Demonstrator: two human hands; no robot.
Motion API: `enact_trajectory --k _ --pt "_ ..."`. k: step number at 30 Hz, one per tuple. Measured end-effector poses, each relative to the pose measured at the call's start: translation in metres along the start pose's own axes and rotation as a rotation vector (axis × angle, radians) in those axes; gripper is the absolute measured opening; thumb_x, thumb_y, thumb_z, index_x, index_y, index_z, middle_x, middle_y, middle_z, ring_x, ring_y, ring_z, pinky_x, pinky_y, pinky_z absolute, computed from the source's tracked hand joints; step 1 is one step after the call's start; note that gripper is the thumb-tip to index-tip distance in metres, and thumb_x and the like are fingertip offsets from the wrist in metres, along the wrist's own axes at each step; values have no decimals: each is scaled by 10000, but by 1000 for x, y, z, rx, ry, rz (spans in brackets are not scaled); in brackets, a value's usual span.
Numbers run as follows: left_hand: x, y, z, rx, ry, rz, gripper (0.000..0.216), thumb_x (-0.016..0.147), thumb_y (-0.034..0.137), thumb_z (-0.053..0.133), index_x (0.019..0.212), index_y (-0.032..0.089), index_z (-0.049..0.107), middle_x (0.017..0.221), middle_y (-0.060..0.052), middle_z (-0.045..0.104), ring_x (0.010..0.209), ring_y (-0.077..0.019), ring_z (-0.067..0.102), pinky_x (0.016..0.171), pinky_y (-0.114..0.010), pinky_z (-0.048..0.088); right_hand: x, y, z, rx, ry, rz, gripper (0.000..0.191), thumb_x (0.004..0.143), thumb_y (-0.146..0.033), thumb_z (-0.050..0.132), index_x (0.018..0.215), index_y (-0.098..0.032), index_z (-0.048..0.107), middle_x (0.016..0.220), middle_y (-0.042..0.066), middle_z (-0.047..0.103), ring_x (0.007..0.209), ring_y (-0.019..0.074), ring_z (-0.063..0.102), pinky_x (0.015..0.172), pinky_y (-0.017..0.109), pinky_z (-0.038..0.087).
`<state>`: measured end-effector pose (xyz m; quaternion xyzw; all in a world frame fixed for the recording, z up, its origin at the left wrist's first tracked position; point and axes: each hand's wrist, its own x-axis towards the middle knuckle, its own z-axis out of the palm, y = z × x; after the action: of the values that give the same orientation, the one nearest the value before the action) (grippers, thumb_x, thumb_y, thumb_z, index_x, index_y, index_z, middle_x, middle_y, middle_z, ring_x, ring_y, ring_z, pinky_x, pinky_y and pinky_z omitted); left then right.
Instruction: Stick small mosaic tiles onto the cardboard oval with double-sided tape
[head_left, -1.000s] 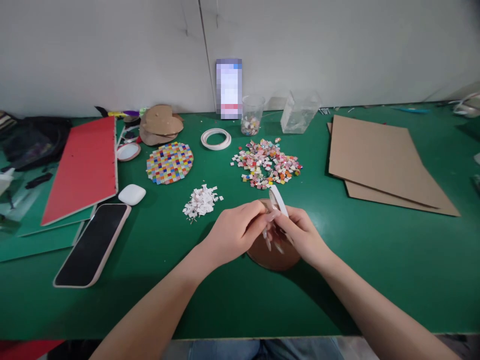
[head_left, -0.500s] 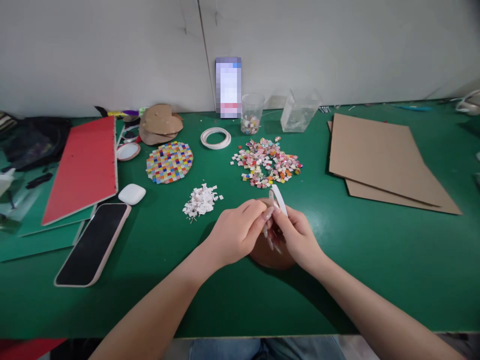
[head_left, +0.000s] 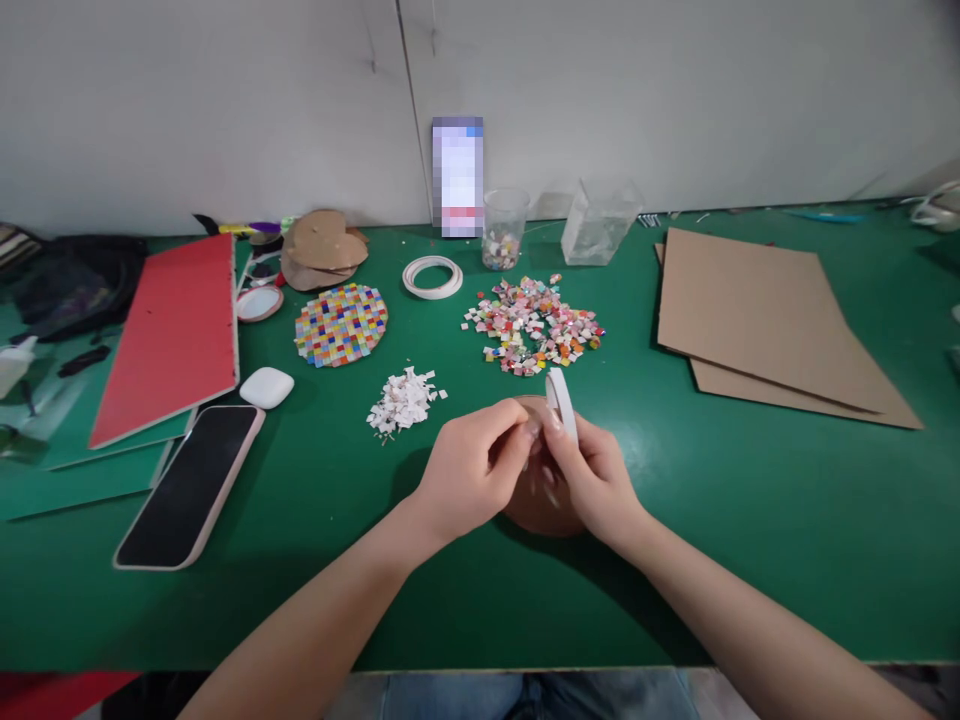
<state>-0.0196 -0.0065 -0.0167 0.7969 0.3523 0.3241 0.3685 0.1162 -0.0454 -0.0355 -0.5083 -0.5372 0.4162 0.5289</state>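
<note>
A roll of white tape (head_left: 561, 402) stands on edge in my right hand (head_left: 600, 468), thumb and fingers closed on it. My left hand (head_left: 474, 465) is closed in a pinch just left of the roll. What its fingertips hold is hidden or too small to name. Below both hands lies a round brown cardboard disc (head_left: 544, 515), partly covered by them. Beyond the hands spreads a pile of coloured mosaic tiles (head_left: 536, 320). Left of it is a heap of white paper scraps (head_left: 406, 402).
A second tape roll (head_left: 433, 278), a tile-covered disc (head_left: 341, 326), a plastic cup (head_left: 504, 230) and a clear box (head_left: 596, 225) stand farther back. A phone (head_left: 191, 487), white case (head_left: 266, 387) and red board (head_left: 172, 340) lie left; cardboard sheets (head_left: 750, 310) lie right.
The tape roll has turned in my right hand and shows more of its flat ring side. My left fingertips have shifted slightly; the view has moved a little.
</note>
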Motion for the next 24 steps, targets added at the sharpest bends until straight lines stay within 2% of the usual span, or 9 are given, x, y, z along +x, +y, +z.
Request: enact_trajectory --k 4,8,12,19,24 --pt "-2 3 2 -78 27 -15 203 890 177 439 690 166 463 567 51 453 491 -58 402 477 -183 316 -3 1 1 -167 63 -142 356 914 -343 444 597 -185 479 492 -44 450 441 82 407 429 218 327" --pt "-4 7 8 -79 126 22 213 877 157 443 665 169 426 536 59 394 458 -53 365 451 -178 296 -6 -1 6 -116 103 -137 381 921 -309 440 561 -185 435 471 -52 431 421 69 380 411 200 313" --pt "-7 8 15 17 220 63 217 854 135 442 648 177 387 525 66 362 428 -49 331 427 -178 275 -10 -2 12 -147 161 -93 379 925 -315 424 568 -187 412 468 -57 385 428 72 354 402 194 300" --pt "-7 4 18 252 285 146 219 807 134 450 619 189 353 487 75 357 400 -53 328 402 -191 255 -11 -1 12 -323 223 -189 343 897 -247 456 566 -190 385 464 -69 345 420 67 330 392 184 282" --pt "-7 5 17 318 318 196 221 818 143 436 610 189 374 475 67 412 401 -58 347 403 -194 264 -10 -6 12 -356 237 -239 365 886 -233 462 538 -191 360 443 -75 321 389 57 307 359 176 255"
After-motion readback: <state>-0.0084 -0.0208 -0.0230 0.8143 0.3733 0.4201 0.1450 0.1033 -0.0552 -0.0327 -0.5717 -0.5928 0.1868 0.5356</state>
